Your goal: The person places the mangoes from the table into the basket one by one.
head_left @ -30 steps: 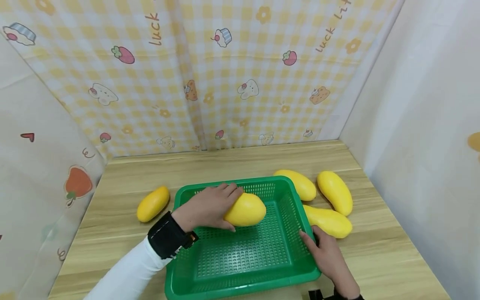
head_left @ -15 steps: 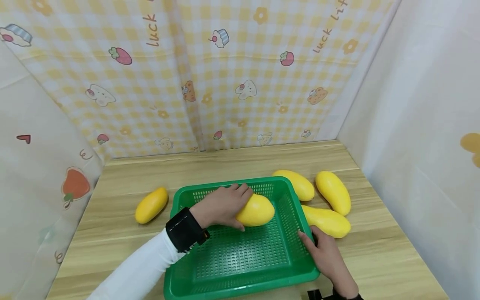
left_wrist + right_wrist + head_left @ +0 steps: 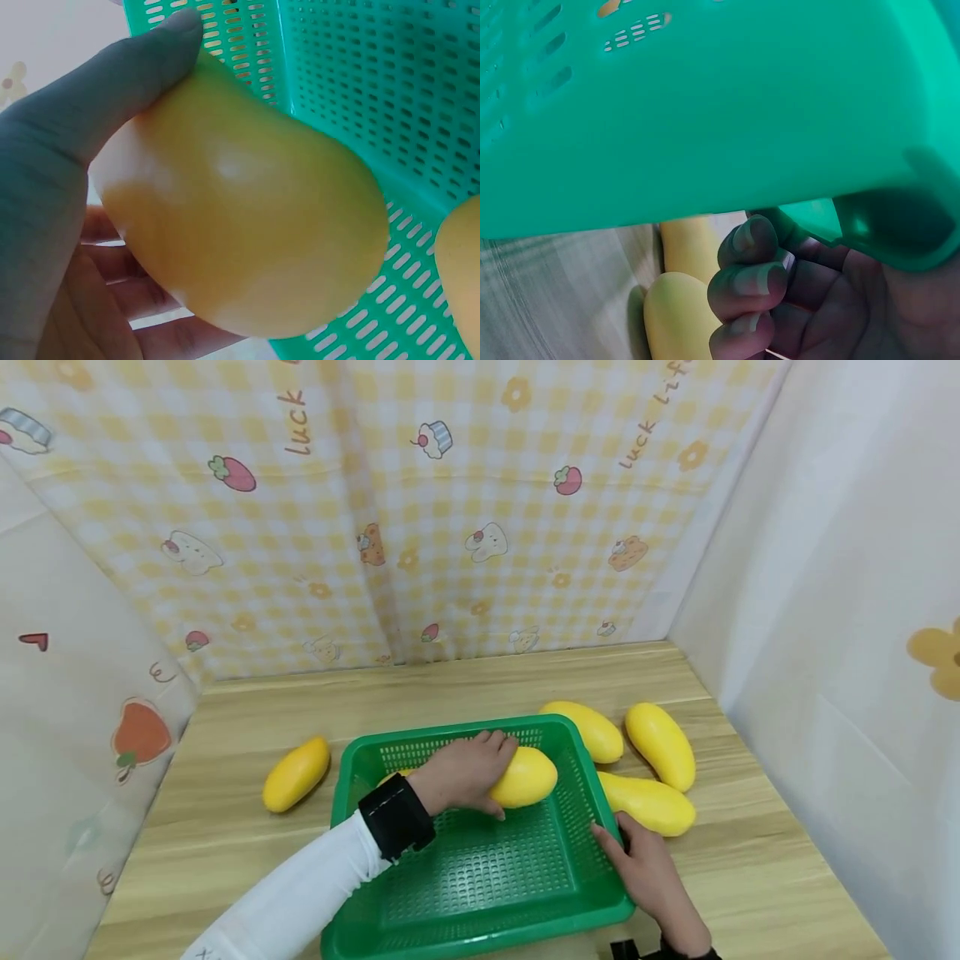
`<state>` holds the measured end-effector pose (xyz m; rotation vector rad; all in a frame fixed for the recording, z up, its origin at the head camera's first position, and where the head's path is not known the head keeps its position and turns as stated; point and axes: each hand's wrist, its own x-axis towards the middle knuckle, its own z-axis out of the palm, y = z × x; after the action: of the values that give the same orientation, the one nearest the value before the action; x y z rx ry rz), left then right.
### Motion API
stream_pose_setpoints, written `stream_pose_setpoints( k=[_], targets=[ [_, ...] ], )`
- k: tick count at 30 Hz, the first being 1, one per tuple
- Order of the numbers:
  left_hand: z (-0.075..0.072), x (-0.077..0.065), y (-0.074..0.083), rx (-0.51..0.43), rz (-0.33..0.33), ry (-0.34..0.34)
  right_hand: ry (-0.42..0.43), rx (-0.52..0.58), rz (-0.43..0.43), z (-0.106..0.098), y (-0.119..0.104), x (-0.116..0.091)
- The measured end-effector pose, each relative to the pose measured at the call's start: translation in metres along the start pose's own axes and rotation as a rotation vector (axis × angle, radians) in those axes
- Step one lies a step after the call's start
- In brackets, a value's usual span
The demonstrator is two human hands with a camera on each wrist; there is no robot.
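Note:
My left hand [image 3: 468, 770] grips a yellow mango [image 3: 529, 777] over the far part of the green plastic basket [image 3: 480, 878]. In the left wrist view, the thumb lies across one end of this mango [image 3: 255, 210] and the fingers curl beneath it. A second mango [image 3: 396, 775] shows in the basket's far left, mostly hidden by my left wrist. My right hand [image 3: 651, 872] holds the basket's right rim, thumb on the inner side. From the right wrist view, the fingers [image 3: 746, 289] are curled under the rim, outside the basket wall [image 3: 727, 142].
To the right of the basket lie three more mangoes, one at the back [image 3: 588, 729], one far right [image 3: 662, 746] and one near my right hand [image 3: 647, 803]. A smaller orange-yellow mango [image 3: 296, 774] lies left of the basket. Patterned cloth [image 3: 442, 527] hangs behind the wooden table [image 3: 450, 689].
My left hand has moved right with the mango inside the basket, uncovering part of the second mango behind the wrist. The right hand keeps its hold on the rim.

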<state>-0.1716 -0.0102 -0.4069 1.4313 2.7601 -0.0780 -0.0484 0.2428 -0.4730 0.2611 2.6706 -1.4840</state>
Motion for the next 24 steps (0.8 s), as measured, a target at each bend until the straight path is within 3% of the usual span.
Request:
stream_pose_setpoints(
  k=[9,18,24],
  targets=[
    [0.020,0.014,-0.001,0.081,0.037,0.062,0.001,0.016,-0.014,0.000,0.002,-0.001],
    [0.039,0.025,0.000,0.107,0.009,0.032,0.004,0.009,-0.015,0.000,0.003,-0.001],
    [0.046,0.028,0.007,0.260,-0.012,0.055,0.002,0.023,-0.010,0.001,0.004,0.000]
  ],
)
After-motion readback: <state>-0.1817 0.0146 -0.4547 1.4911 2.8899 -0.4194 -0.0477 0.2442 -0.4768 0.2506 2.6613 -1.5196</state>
